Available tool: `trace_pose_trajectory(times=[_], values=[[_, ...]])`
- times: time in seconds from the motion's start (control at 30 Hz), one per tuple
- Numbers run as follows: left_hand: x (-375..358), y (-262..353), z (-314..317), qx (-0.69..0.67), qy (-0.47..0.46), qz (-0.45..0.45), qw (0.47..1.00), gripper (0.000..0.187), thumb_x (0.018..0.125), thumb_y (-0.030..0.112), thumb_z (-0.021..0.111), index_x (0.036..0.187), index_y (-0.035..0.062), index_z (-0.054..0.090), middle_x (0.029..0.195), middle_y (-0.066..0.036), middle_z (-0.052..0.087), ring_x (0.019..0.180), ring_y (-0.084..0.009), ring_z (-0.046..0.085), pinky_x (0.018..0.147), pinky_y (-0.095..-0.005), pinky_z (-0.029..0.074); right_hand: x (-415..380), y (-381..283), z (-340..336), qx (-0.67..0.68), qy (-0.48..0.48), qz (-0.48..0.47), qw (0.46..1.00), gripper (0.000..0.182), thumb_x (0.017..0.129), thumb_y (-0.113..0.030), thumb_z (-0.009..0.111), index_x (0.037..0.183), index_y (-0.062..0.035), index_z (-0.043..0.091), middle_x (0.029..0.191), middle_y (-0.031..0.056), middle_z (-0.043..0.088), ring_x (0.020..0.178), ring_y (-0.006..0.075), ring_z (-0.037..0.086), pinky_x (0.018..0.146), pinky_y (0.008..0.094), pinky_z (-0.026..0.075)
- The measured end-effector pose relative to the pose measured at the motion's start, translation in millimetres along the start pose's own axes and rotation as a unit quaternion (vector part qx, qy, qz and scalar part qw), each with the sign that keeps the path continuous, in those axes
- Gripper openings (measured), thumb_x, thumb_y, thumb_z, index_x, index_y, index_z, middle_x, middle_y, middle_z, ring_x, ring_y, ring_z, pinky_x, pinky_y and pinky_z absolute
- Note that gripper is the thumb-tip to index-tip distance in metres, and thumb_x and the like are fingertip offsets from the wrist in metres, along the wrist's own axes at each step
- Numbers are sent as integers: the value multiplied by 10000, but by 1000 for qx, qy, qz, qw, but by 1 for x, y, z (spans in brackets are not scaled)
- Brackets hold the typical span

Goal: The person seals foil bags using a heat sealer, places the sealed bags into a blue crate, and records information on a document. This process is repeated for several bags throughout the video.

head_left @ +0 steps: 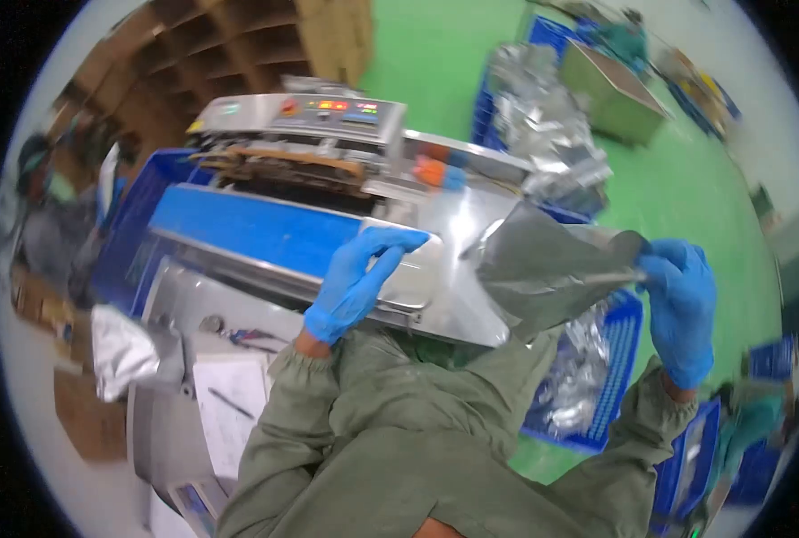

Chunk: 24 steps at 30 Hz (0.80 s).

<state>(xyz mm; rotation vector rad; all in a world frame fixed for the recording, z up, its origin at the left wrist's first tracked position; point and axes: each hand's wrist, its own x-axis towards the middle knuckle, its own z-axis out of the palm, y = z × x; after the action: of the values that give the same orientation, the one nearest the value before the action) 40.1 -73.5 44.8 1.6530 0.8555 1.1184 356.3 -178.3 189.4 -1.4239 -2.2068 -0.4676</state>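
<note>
My left hand [356, 280], in a blue glove, is over the near edge of a steel plate [417, 273] at the right end of the blue belt [247, 229]. Its fingers are apart and nothing shows between them. My right hand [679, 305], also gloved in blue, pinches the right corner of a grey foil pouch [552, 269]. The pouch spreads leftward over the right end of the metal table [471, 309]. Behind the belt stands a sealing machine [305, 121] with lit red digits.
A blue basket of foil pouches [565, 394] is below the held pouch. Another foil pile [547, 117] lies at the back, beside a green box [610, 94]. Papers with a pen [229, 403] and a silver pouch [135, 352] are at the left.
</note>
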Motion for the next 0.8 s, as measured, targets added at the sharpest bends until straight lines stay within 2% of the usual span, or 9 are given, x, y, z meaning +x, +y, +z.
trace_pose_trajectory(times=[0.07, 0.2, 0.27, 0.37, 0.47, 0.57, 0.6, 0.67, 0.8], values=[[9, 3, -15, -13, 15, 96, 995, 229, 910, 60, 476, 1090, 2, 605, 1110, -108, 603, 1062, -175, 538, 930, -301, 419, 35, -1, 39, 28, 25, -40, 998, 244, 636, 24, 596, 859, -76, 597, 825, 79, 599, 777, 276, 565, 688, 351, 429], [12, -15, -43, 7, 49, 101, 994, 269, 912, 90, 487, 1149, 16, 589, 1147, -116, 584, 1094, -191, 524, 943, -309, 416, 71, -13, 135, 246, 103, -54, 962, 253, 673, 73, 560, 875, -74, 603, 836, 90, 609, 750, 299, 575, 661, 345, 439], [11, -22, -55, 96, -29, 104, 989, 298, 897, 113, 519, 1178, 34, 580, 1193, -117, 560, 1107, -221, 523, 960, -325, 409, 76, -26, 150, 220, 113, -57, 967, 250, 741, 83, 537, 936, -53, 614, 886, 104, 631, 796, 283, 606, 719, 320, 465], [13, -15, -55, 118, -28, 128, 984, 298, 861, 130, 575, 1151, 71, 610, 1170, -105, 555, 1087, -241, 514, 943, -345, 411, 72, -62, 162, 351, 224, 98, 904, 290, 873, 27, 488, 1161, 19, 519, 1150, 153, 577, 1069, 224, 554, 906, 319, 418], [16, -13, -47, 165, -50, 152, 973, 234, 820, 110, 613, 1048, 88, 657, 1073, -84, 569, 1042, -234, 507, 905, -349, 416, 53, -85, 179, 366, 323, 153, 859, 340, 859, 28, 497, 1198, 9, 489, 1173, 162, 546, 1088, 239, 533, 908, 331, 412], [11, -22, -38, 197, -25, 174, 964, 159, 796, 82, 639, 955, 73, 643, 1018, -54, 567, 966, -177, 532, 847, -297, 435, 19, -94, 203, 431, 397, 146, 797, 293, 828, 18, 552, 1119, 6, 531, 1065, 153, 581, 1002, 249, 568, 875, 337, 428], [10, -23, -33, 197, -30, 176, 964, 159, 796, 82, 639, 955, 73, 643, 1018, -54, 567, 966, -177, 532, 847, -297, 435, 5, -90, 215, 387, 343, 139, 845, 250, 806, 13, 584, 1053, 4, 551, 999, 143, 593, 925, 247, 581, 831, 333, 441], [5, -27, -26, -109, 61, 7, 992, 184, 837, 104, 629, 1011, 54, 598, 972, -21, 567, 855, -99, 534, 769, -228, 438, -7, -87, 224, 339, 290, 143, 884, 209, 784, 8, 616, 987, 2, 571, 934, 132, 604, 847, 244, 595, 788, 328, 454], [10, -38, -25, -151, 177, 58, 971, 140, 887, 82, 577, 1013, 23, 569, 927, 7, 570, 810, -57, 511, 747, -194, 429, 13, -87, 213, 297, 304, 234, 874, 102, 757, 41, 629, 846, 11, 589, 786, 102, 611, 677, 200, 572, 643, 287, 447]])
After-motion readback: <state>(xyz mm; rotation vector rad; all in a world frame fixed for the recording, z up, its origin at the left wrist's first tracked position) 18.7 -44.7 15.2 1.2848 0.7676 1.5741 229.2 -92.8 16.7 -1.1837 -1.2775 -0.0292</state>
